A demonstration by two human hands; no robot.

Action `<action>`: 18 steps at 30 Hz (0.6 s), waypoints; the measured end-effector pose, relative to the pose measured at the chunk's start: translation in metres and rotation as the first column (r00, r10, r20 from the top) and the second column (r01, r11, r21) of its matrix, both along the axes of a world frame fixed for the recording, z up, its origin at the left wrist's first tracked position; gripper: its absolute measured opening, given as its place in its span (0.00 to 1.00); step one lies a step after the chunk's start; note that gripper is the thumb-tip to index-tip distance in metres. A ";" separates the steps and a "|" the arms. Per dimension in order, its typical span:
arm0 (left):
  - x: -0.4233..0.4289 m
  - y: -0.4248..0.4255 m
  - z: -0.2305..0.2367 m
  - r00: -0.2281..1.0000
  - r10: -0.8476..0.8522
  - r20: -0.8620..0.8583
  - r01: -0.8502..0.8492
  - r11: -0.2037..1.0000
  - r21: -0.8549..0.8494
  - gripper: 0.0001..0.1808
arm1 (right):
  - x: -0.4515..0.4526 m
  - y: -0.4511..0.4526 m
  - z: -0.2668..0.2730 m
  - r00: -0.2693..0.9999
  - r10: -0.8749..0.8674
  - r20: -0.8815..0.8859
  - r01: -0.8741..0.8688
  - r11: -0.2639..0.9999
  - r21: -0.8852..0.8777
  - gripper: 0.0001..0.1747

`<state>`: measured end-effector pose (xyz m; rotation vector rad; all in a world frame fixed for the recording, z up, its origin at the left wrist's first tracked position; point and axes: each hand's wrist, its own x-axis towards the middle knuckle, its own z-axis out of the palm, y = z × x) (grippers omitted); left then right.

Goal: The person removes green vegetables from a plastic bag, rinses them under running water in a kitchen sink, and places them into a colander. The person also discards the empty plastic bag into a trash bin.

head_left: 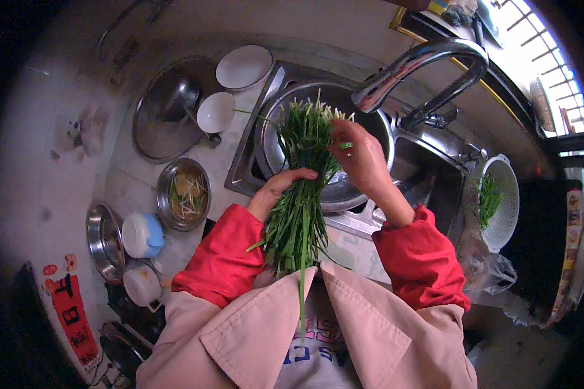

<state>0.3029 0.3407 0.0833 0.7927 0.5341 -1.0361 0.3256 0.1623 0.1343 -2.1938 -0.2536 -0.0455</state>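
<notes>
My left hand point(275, 190) grips a thick bunch of long green chives point(299, 209) around its middle, the thumb lying across the front. The pale cut ends point away from me over a round stainless steel basin point(389, 146), while the leaf tips hang toward my chest. One long leaf trails over my shirt. At the right side of the pale ends is my right hand point(362, 155), wet, with its fingers bent. A bit of green shows by its fingertips, but whether they pinch it is unclear. The basin sits in a steel sink point(246, 170).
A chrome faucet point(433, 48) arches over the basin's far right. On the right, a white colander point(508, 209) holds more chives. White bowls point(243, 67), a glass pan lid point(151, 121) and a steel bowl of scraps point(189, 194) stand left of the sink.
</notes>
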 end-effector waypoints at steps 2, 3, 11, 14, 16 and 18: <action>0.002 0.002 -0.006 0.999 -0.033 0.035 0.032 0.999 0.035 0.10 | -0.005 -0.006 -0.002 0.998 0.004 -0.066 0.004 0.993 0.114 0.29; 0.002 0.003 -0.008 0.998 -0.041 0.039 0.039 0.997 0.068 0.10 | -0.007 -0.010 -0.003 0.994 0.010 -0.111 0.010 0.983 0.183 0.31; 0.001 0.002 -0.008 0.995 -0.064 0.073 0.062 0.997 0.037 0.14 | -0.019 -0.024 -0.026 0.939 -0.081 -0.335 0.240 0.851 0.468 0.24; 0.002 -0.001 -0.005 0.990 -0.090 0.112 0.085 0.995 0.049 0.14 | -0.024 -0.025 -0.029 0.936 -0.082 -0.343 0.242 0.856 0.456 0.23; 0.003 -0.004 -0.006 0.988 -0.071 0.135 0.064 0.996 0.054 0.14 | -0.026 -0.023 -0.030 0.953 -0.103 -0.285 0.214 0.895 0.392 0.22; 0.003 -0.007 -0.009 0.989 -0.072 0.132 0.061 0.995 0.081 0.14 | -0.027 -0.020 -0.029 0.979 -0.110 -0.173 0.162 0.933 0.322 0.23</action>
